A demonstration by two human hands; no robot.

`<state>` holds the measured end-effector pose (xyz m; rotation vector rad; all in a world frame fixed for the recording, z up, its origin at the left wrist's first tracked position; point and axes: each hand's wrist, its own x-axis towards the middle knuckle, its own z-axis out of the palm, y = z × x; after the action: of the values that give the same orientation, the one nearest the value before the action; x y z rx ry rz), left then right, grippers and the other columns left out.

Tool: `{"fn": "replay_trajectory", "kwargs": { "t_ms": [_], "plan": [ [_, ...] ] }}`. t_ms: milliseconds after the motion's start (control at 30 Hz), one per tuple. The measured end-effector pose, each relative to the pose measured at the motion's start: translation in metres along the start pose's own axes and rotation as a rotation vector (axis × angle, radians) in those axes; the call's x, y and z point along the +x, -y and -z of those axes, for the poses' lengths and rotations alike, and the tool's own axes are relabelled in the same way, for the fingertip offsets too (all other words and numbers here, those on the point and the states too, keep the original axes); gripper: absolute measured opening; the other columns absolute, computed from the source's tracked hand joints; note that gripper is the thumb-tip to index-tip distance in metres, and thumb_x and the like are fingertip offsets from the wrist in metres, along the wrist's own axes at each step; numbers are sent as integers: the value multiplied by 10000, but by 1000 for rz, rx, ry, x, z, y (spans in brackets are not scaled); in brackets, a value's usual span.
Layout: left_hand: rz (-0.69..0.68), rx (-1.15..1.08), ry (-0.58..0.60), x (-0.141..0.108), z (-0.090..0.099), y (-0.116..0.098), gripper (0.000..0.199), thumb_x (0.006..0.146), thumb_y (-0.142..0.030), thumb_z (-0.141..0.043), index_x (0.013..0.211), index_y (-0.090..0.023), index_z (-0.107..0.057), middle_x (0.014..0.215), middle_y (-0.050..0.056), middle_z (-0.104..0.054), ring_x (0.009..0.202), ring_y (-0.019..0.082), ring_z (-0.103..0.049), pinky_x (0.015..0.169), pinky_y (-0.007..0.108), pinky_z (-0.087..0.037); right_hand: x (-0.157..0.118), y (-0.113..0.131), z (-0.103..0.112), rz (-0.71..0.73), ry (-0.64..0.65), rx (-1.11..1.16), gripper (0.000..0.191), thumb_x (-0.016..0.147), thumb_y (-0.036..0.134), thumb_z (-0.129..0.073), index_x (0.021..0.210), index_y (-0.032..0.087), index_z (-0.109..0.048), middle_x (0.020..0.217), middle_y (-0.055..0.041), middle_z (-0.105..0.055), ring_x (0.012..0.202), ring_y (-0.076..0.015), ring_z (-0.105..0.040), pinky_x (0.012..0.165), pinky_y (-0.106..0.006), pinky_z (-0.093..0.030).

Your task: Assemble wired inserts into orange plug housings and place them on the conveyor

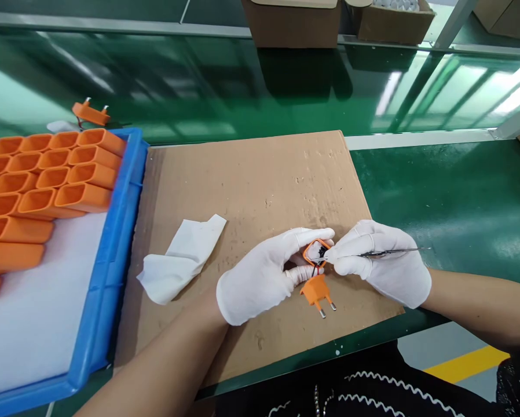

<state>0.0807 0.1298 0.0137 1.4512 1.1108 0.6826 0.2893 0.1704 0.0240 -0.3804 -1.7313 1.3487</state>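
My left hand (271,266), in a white glove, is closed around an orange plastic housing (307,255) whose open end faces up. White and dark parts show inside the housing. From it, thin red and black wires run to an orange plug piece (315,289) with two metal pins, hanging just below over the cardboard. My right hand (373,255), also gloved, pinches slim metal tweezers (390,251). Their tips reach into the housing's opening; whether they grip anything there is too small to tell.
A blue tray (95,278) at the left holds several orange housings (84,196). A crumpled white cloth (179,260) lies on the cardboard sheet (242,179). Behind the tray sits another orange plug piece (90,113). Cardboard boxes (295,26) stand at the back of the green table (442,202).
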Motion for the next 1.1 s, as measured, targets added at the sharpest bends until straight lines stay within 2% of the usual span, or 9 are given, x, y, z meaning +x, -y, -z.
{"fn": "replay_trajectory", "kwargs": {
  "t_ms": [133,267,467,633,767,867,933,1033,1100],
  "plan": [
    [8,-1,11,0,1,0,462,864,-318,-692,1315,-227,-652,1307,99,-671,1086,265,-673,969,400,-571,1,6,2,-9,-18,-35,154,899,158,-758,753,205,-754,646,2,-692,553,-121,-606,539,-271,-517],
    [13,-11,44,-1,2,0,502,881,-291,-651,1377,-227,-609,1317,102,-661,1046,246,-678,954,404,-574,2,12,9,-75,-144,-151,88,875,193,-796,789,211,-788,760,-29,-755,700,-161,-704,641,-291,-582],
    [15,-4,46,0,3,-2,521,887,-335,-668,1391,-223,-594,1315,95,-664,1074,250,-669,981,392,-558,5,-1,9,80,-50,-35,86,888,146,-777,908,224,-806,767,-19,-761,636,-139,-686,606,-287,-582],
    [28,-4,68,0,4,-5,510,905,-345,-667,1393,-218,-590,1306,86,-666,1107,245,-657,1010,380,-541,5,-4,3,44,19,-21,75,921,232,-759,869,232,-813,753,-13,-751,630,-142,-686,579,-276,-560],
    [19,-32,53,1,3,-4,506,892,-352,-683,1377,-225,-613,1250,85,-680,1011,235,-660,948,374,-558,1,-3,8,117,-37,-39,169,938,245,-742,1096,272,-797,862,-26,-777,743,-173,-729,631,-295,-579],
    [19,-87,58,3,2,-2,504,873,-410,-710,1334,-217,-648,1111,79,-697,963,244,-644,879,367,-563,1,0,15,166,-40,-195,359,1015,334,-629,1371,303,-658,1033,-49,-770,895,-204,-730,767,-357,-598],
    [4,-152,85,5,1,-2,519,862,-451,-732,1313,-204,-659,1023,73,-687,936,241,-629,847,359,-558,3,2,18,204,122,-335,438,1061,390,-496,1483,280,-545,1118,-71,-746,942,-219,-711,813,-389,-577],
    [-17,-310,148,7,-2,-4,639,844,-505,-760,1384,-203,-601,911,54,-646,843,208,-598,784,336,-551,6,3,15,299,297,-667,384,1082,389,-401,1370,265,-622,989,-53,-742,903,-218,-680,842,-406,-525],
    [-10,-406,169,7,-4,-6,796,824,-525,-785,1491,-213,-483,860,27,-608,799,181,-571,761,314,-540,6,3,12,289,211,-892,276,1067,332,-471,1192,285,-712,896,-26,-728,897,-202,-667,968,-428,-477]
  ]
}}
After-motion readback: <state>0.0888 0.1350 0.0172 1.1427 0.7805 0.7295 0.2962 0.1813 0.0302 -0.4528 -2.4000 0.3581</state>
